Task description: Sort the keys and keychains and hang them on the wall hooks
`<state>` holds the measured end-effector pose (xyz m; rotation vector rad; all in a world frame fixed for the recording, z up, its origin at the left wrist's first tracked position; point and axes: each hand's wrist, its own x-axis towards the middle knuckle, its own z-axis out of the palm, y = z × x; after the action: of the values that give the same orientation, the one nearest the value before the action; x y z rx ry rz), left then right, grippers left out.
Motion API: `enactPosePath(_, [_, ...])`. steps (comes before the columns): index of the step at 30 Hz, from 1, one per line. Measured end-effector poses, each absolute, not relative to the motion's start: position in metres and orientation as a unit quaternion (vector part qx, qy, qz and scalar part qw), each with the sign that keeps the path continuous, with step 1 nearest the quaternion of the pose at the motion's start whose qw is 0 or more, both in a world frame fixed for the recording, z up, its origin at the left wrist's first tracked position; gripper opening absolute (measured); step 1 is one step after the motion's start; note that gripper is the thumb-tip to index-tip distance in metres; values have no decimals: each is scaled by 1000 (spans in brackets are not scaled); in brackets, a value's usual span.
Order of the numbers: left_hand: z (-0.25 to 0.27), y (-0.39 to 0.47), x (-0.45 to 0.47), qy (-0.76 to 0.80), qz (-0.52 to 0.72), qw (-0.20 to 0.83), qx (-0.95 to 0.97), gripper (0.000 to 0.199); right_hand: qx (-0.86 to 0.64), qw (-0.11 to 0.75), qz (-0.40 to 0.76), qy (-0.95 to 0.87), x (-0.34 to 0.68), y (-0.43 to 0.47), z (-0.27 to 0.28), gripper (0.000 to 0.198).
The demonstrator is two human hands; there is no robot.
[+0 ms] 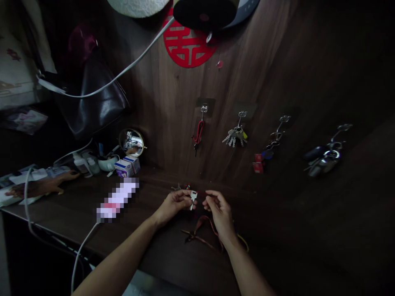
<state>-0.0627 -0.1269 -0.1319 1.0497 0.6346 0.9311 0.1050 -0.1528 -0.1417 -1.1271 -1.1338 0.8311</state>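
Landmark: the red emblem (188, 51) on the wood panel (163, 102); its cut-out strokes resemble a Chinese character, but the dark round object (203, 14) in front covers the top, so you cannot read it whole. Your left hand (174, 202), well below the emblem, pinches a silver key (193, 199) between thumb and fingers, head up, shaft down; any marking on it is too small to read; your right hand (220, 207), below and slightly right of the emblem, has its fingers curled, thumb close to them, near the key but apart from it; you cannot tell whether it grips anything small. A reddish strap (204, 218) lies on the desk (160, 242) below the emblem, partly hidden by your right wrist; a multicoloured trinket (188, 187) behind your left fingers is mostly covered. Below and right of the emblem, four hooks (242, 114) carry key sets (235, 135); the third has red tags (258, 164), print illegible; the fourth is dim. Below left of the emblem, a box (125, 167) bears unreadable print; a bright device (119, 201) is pixelated out.
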Motion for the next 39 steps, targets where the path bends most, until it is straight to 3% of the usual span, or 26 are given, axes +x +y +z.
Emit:
enactPosePath(5, [-132,-126,-64,273,418,736,458,53,-489,613,377,-494,105,-152,-143,29])
enactPosePath(20, [-132,-127,-67,219,410,783,413,56,-494,600,376,-505,107,-152,-145,28])
enactPosePath(26, [-132,-128,-68,221,390,795,408,38,-502,605,372,-494,106,-153,-143,27])
enactPosePath(35, [-133,-129,-66,233,385,778,438,26,-506,608,357,-497,106,-153,-142,28])
enactPosePath(39, [-134,-130,-64,233,388,770,450,30,-509,611,346,-498,106,-153,-143,28])
